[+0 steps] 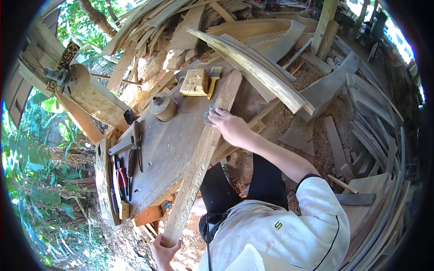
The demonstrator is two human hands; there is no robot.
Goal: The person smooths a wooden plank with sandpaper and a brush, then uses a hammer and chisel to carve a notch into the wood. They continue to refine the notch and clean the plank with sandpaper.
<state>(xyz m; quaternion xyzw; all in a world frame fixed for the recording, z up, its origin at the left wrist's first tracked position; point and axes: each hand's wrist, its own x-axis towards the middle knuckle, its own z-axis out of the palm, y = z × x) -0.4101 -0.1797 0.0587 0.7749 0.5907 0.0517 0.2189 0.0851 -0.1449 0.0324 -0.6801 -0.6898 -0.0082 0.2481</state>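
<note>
Left hand [165, 250] at 6 o'clock, lowest in view, fingers wrapped around the near end of a long rough plank [199, 158]. The plank runs up from that grip toward 12 o'clock, leaning slightly right, and lies across the right part of a worn workbench top [167, 140]; its far end stops near the curved timbers.

Right hand [230, 126] near centre, pressed palm-down on the plank's upper half, fingers curled over a small grey sanding block [210, 115] that touches the wood. Whether the block is truly gripped or only pushed flat, cannot tell.

Left of the plank, at 9 o'clock on the bench: chisels and dark-handled tools [133, 153], red-handled pliers [122, 178] near the bench's left edge. Further up, a squat round tin [162, 106], then a pale wood block [194, 82] and a yellow-handled brush [212, 81] just beside the plank's far end.

Beyond, at 12 to 1 o'clock, a long curved timber [257, 67] crosses over the far end, closing that side. Stacked boards [375, 135] fill 3 o'clock. Sawdust ground [316, 149] lies open between bench and boards.
</note>
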